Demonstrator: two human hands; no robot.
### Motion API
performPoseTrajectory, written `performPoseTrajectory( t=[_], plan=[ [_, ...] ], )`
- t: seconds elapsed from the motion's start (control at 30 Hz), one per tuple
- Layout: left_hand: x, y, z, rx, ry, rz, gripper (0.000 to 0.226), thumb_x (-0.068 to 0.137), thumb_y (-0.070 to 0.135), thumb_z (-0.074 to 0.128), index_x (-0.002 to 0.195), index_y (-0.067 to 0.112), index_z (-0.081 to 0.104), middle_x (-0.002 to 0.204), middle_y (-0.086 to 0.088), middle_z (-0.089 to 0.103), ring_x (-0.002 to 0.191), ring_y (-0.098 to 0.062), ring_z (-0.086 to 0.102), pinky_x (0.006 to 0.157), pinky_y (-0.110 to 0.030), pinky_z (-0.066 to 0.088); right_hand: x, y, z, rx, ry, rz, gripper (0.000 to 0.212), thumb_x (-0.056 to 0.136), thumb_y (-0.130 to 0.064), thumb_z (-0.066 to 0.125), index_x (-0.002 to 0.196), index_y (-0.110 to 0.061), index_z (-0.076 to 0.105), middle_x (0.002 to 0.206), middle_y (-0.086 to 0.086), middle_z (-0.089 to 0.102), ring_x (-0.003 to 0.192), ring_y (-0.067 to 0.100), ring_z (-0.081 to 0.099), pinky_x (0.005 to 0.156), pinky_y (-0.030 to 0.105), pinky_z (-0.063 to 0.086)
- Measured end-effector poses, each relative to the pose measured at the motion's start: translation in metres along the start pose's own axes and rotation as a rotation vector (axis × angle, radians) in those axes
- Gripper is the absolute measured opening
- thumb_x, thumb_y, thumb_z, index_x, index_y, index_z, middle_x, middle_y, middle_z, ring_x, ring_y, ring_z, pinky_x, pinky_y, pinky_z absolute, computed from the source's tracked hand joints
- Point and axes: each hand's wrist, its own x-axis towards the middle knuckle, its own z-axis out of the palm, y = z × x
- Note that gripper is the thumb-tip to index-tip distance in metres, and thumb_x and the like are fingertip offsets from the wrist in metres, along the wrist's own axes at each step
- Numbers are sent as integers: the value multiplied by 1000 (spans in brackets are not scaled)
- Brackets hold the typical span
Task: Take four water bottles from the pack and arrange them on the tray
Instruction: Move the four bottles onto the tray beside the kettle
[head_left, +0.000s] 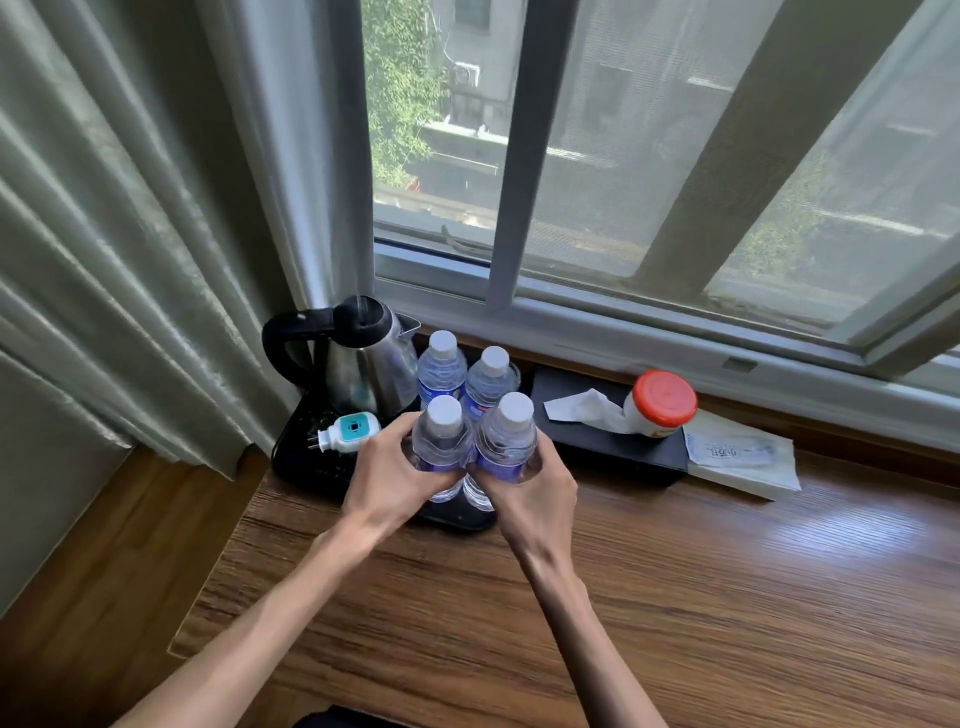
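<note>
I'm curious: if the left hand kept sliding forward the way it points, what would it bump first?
Probably the kettle on the tray, just beyond the left hand and the bottle it holds; depth is hard to judge.

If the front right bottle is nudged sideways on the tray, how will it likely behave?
The front right bottle looks full, so probably heavy for its size. Tall and narrow, it may tip rather than slide. The right hand wraps it, and the neighbouring front left bottle should brace it.
</note>
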Motion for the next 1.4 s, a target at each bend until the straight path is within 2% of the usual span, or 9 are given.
performPoseTrajectory(
  t=[0.2, 0.43, 0.53, 0.7, 0.87, 1.03, 1.1, 1.3, 1.4],
  plan=[
    [26, -22, -12, 4, 3, -26, 56, 56, 22, 94, 107, 21, 71, 93, 11, 77, 83, 14, 66, 72, -4, 46, 6, 0, 37, -24, 58, 78, 55, 63, -39, 90, 112, -27, 69, 97, -14, 77, 90, -2, 71, 85, 36, 59],
    [47, -41, -8, 16, -11, -34, 55, 57, 18, 92, 107, 22, 69, 98, 9, 72, 85, 8, 65, 74, -6, 45, 17, 6, 58, -25, 119, 146, 63, 62, -40, 90, 118, -27, 64, 103, -11, 77, 95, 3, 71, 89, 36, 58],
    [50, -50, -5, 42, 10, -26, 61, 56, 17, 92, 112, 18, 69, 108, 1, 65, 99, -9, 62, 87, -22, 48, 17, 12, 64, -6, 139, 164, 65, 63, -37, 90, 121, -27, 62, 105, -10, 76, 95, 2, 71, 90, 36, 58],
    [53, -59, -6, 29, 21, -6, 58, 59, 22, 92, 112, 15, 69, 106, 1, 63, 97, -8, 61, 88, -27, 51, 9, 18, 71, -2, 144, 119, 71, 67, -38, 91, 127, -21, 58, 109, -8, 75, 97, 1, 70, 90, 30, 57],
    [52, -66, -8, 1, 11, -1, 62, 60, 29, 93, 115, 17, 68, 107, 4, 61, 102, -11, 64, 93, -38, 54, 7, 26, 80, -51, 173, 24, 64, 71, -33, 87, 127, -25, 58, 119, -8, 68, 108, 6, 66, 94, 36, 56],
    [51, -67, -5, -45, 11, -8, 66, 59, 36, 92, 118, 21, 67, 109, 9, 60, 105, -7, 63, 94, -42, 56, 7, 27, 82, -122, 227, -75, 59, 73, -21, 88, 125, -10, 62, 117, 0, 59, 109, 8, 57, 94, 2, 39],
    [50, -68, -3, -51, 9, -14, 69, 58, 42, 91, 119, 23, 66, 110, 10, 60, 106, -6, 63, 93, -42, 56, 7, 27, 82, -128, 248, -95, 57, 72, -18, 88, 122, -10, 62, 112, -6, 56, 109, 12, 58, 92, 0, 36],
    [50, -61, -2, -16, -10, 24, 70, 59, 39, 92, 121, 20, 66, 112, 7, 61, 106, -4, 61, 96, -34, 53, 14, 30, 76, -108, 215, -87, 61, 71, -13, 86, 126, -13, 59, 117, -8, 52, 113, 11, 56, 97, 37, 53],
    [49, -64, -1, -20, -23, 26, 67, 61, 36, 92, 121, 21, 64, 111, 8, 60, 105, 4, 59, 94, -33, 54, 15, 32, 74, -118, 162, -105, 65, 72, -14, 85, 130, -15, 56, 118, -11, 51, 118, 16, 55, 98, 41, 53]
  ],
)
